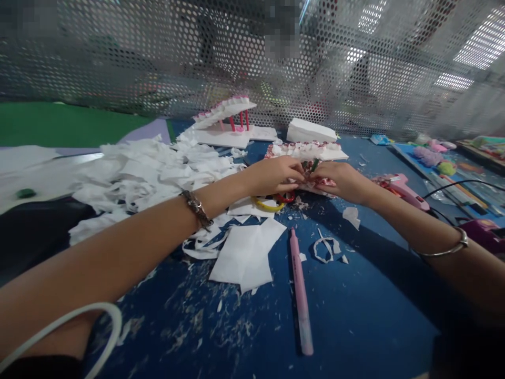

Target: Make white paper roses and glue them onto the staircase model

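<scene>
My left hand [276, 175] and my right hand [340, 180] meet over a small craft model with a white, red-trimmed roof [311, 150]. Both hands are closed, fingertips pinched on its red-and-white speckled front part, where a bit of dark green shows between them. The fingers hide most of that part. Just under my left hand are yellow and red loops [272, 204] that look like scissor handles, lying by white paper. Nearer to me, a pink marker [300, 292] lies on the blue table [355, 321], beside cut white paper pieces [248, 255].
Shredded white paper [158, 168] heaps at the left. Behind stands another white model with red posts [231, 118], before a perforated metal screen [236, 58]. A pink glue gun [406, 190] with a black cord lies right, near pom-poms [428, 156]. A white cable [114, 321] loops at lower left.
</scene>
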Demonstrator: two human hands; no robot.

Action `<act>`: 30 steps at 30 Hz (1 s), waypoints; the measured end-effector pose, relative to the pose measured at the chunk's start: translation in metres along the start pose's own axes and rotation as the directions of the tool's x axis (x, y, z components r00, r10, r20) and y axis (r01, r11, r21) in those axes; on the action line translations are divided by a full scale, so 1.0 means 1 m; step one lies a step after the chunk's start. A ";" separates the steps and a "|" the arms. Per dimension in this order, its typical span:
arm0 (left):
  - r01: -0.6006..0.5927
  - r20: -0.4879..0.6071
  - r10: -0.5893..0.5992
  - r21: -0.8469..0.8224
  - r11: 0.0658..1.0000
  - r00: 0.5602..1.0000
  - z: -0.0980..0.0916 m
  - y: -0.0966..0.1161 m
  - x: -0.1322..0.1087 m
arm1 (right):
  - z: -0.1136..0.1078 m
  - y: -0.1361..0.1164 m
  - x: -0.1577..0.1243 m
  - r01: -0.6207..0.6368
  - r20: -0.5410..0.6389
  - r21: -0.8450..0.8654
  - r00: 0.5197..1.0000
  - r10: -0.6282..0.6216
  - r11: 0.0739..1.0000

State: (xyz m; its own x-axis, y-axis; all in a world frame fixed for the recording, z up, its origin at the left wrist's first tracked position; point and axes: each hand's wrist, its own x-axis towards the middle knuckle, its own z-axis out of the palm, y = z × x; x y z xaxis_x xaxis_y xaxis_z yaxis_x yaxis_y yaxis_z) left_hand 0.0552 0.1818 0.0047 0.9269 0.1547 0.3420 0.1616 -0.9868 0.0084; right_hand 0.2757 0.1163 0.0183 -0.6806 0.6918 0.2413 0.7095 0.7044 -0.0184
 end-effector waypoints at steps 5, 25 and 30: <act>0.006 -0.002 -0.006 0.001 1.000 1.000 -0.001 0.000 0.000 | 0.001 -0.003 0.004 -0.014 0.015 -0.010 1.000 0.014 1.000; 0.045 -0.040 -0.047 -0.063 0.997 0.998 0.001 0.002 -0.001 | -0.001 -0.015 0.012 -0.117 0.122 -0.162 0.983 0.137 0.980; 0.035 -0.023 -0.036 -0.058 0.998 0.999 -0.001 0.004 -0.001 | 0.005 -0.028 0.016 -0.237 0.077 -0.264 0.961 0.266 0.935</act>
State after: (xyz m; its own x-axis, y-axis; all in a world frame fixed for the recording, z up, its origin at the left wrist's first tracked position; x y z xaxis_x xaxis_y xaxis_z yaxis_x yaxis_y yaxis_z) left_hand 0.0549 0.1773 0.0059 0.9124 0.1892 0.3631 0.1737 -0.9819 0.0752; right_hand 0.2442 0.1082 0.0180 -0.4795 0.8643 0.1522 0.8731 0.4523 0.1820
